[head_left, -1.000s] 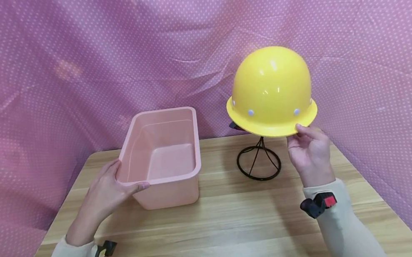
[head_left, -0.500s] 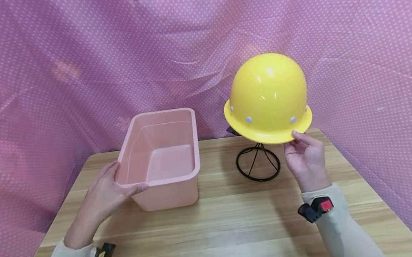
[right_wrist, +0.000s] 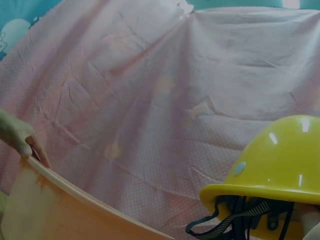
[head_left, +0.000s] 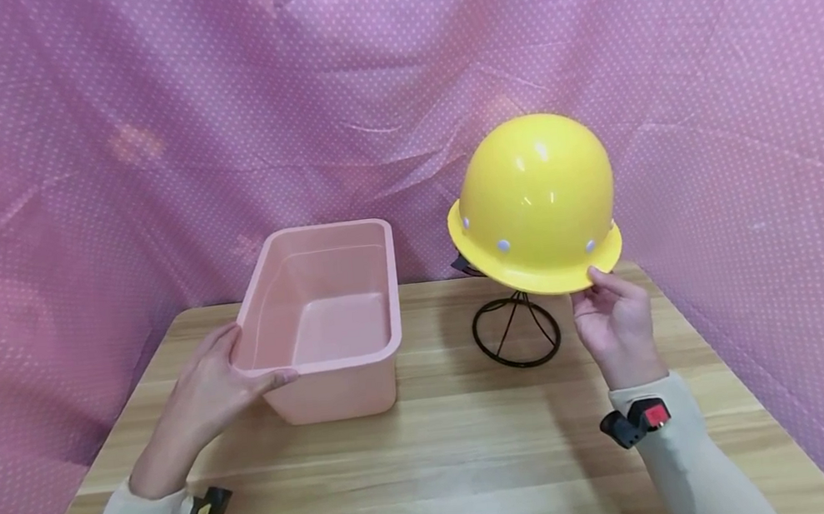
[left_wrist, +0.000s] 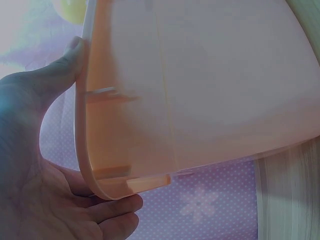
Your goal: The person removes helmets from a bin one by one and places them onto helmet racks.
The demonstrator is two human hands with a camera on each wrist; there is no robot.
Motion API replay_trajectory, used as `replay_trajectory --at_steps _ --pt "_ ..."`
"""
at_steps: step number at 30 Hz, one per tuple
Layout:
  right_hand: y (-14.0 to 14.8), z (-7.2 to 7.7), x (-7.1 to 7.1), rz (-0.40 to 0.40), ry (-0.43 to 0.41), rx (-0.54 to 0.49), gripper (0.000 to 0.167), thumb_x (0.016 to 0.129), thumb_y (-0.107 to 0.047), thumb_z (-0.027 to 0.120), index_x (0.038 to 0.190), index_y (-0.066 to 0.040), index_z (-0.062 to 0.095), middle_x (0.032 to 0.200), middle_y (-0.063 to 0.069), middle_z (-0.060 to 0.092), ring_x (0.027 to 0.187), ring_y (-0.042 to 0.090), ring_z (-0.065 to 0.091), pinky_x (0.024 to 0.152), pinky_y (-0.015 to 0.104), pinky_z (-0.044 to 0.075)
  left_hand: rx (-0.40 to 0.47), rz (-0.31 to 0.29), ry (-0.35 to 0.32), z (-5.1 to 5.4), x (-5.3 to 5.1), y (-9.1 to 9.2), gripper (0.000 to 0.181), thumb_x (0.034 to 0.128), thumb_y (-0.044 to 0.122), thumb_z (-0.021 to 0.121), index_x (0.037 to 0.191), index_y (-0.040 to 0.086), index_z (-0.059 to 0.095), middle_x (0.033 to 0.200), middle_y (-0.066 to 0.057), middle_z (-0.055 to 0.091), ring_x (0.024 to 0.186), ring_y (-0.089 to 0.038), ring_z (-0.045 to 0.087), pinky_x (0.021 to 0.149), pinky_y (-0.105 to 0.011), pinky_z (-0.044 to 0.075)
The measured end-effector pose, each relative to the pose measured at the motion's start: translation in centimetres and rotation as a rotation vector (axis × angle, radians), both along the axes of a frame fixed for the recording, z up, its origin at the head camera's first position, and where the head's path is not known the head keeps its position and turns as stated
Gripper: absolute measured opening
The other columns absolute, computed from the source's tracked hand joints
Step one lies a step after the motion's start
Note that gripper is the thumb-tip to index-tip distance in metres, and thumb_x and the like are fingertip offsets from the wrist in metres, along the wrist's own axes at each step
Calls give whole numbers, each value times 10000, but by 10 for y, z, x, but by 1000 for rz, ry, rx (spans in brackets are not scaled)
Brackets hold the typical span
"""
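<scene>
A yellow hard hat [head_left: 538, 202] with white rivets covers the top of a black wire stand [head_left: 516, 331], whose ring base sits on the table. Whether the hat rests on the stand is hidden. My right hand [head_left: 615, 328] pinches the near right part of the brim, thumb above and fingers beneath. Dark straps [right_wrist: 235, 220] hang inside the hat in the right wrist view. On the left, my left hand [head_left: 210, 387] grips the near left corner of a pink plastic bin [head_left: 346, 389]. The thumb lies along its front rim, and the fingers hold the side in the left wrist view.
All of this is on a wood-grain table [head_left: 435, 481]. Pink dotted cloth [head_left: 392, 66] hangs behind the table and on both sides. The stand is to the right of the bin, with bare tabletop between them.
The hard hat and my right hand have come down and slightly left over the stand. My left hand keeps its hold on the bin, which stays in place.
</scene>
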State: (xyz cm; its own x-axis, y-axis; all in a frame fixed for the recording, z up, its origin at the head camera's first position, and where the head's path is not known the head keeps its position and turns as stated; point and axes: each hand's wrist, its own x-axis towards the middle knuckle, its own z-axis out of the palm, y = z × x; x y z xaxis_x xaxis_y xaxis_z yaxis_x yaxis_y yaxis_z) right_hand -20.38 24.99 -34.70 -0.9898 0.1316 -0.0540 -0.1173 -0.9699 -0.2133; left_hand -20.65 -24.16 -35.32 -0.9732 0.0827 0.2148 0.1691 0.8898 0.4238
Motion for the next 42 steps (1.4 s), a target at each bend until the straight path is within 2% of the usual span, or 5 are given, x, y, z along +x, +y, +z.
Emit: replay_trajectory --at_steps 10,18,24,28,42 --pt "-2 -2 5 -24 43 40 454 956 153 462 1342 -68 556 1211 66 652 1030 201 665 977 309 580 -8 -8 34 -2 0 2 1192 710 770 746 1476 -79 410 1513 -284 437 1363 -515 438 1083 -694 390" --pt "-2 1 6 -37 76 89 415 977 128 447 1329 -62 557 1182 63 655 944 201 663 907 311 600 7 -8 48 -2 0 3 1166 706 759 759 1470 -58 430 1493 -264 465 1352 -483 456 1069 -684 403" --pt "-1 3 5 -39 90 106 406 980 120 447 1331 -56 550 1195 63 648 963 200 663 910 310 599 4 -18 70 -1 -2 3 1131 708 732 776 1444 -65 456 1472 -267 486 1327 -487 478 1055 -679 418" --pt "-2 2 5 -37 85 108 410 981 114 453 1335 -62 560 1194 61 666 952 200 673 906 311 603 0 -4 45 -1 -1 3 1160 703 758 761 1465 -55 436 1495 -262 466 1343 -491 466 1064 -685 410" --pt "2 -9 11 3 135 145 367 1025 -12 480 1381 -72 544 1190 98 675 1110 211 655 1069 313 530 11 -14 37 -1 4 2 1152 708 754 762 1464 -52 438 1499 -278 455 1345 -499 462 1070 -693 404"
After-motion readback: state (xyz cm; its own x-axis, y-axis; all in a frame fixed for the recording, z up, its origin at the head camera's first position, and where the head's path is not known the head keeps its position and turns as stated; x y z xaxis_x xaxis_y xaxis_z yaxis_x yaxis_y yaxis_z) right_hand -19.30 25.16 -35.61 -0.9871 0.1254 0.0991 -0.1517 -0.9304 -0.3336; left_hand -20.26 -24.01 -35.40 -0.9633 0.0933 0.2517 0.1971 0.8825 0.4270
